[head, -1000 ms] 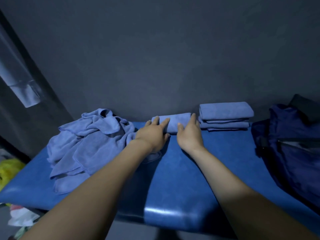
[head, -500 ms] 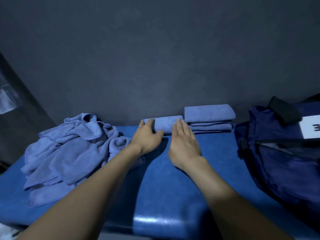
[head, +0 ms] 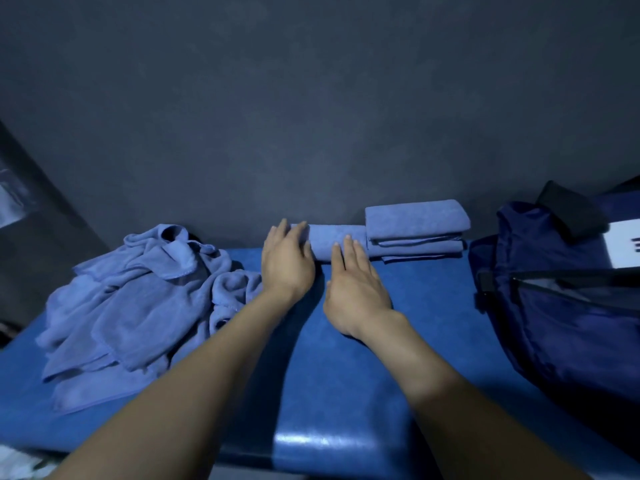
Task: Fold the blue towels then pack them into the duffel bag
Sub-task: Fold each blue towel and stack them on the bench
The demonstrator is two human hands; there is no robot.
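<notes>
A folded blue towel (head: 332, 242) lies at the back of the blue padded bench (head: 332, 393), against the wall. My left hand (head: 285, 263) rests flat on its left end, fingers straight. My right hand (head: 356, 285) lies flat on the bench with its fingertips touching the towel's front edge. Right of it sits a stack of folded blue towels (head: 415, 230). A heap of unfolded blue towels (head: 135, 299) lies at the left. The dark blue duffel bag (head: 561, 306) stands at the right with its zip open.
A dark grey wall runs right behind the bench. A black strap pad (head: 568, 211) and a white label (head: 623, 242) sit on top of the bag. The bench's front edge (head: 301, 441) is close to me. Light clutter lies on the floor at the lower left.
The view has swung right, bringing more of the bag into sight. My right hand has slid back toward me, from on the folded towel to the bench in front of it. My left hand stays on the towel.
</notes>
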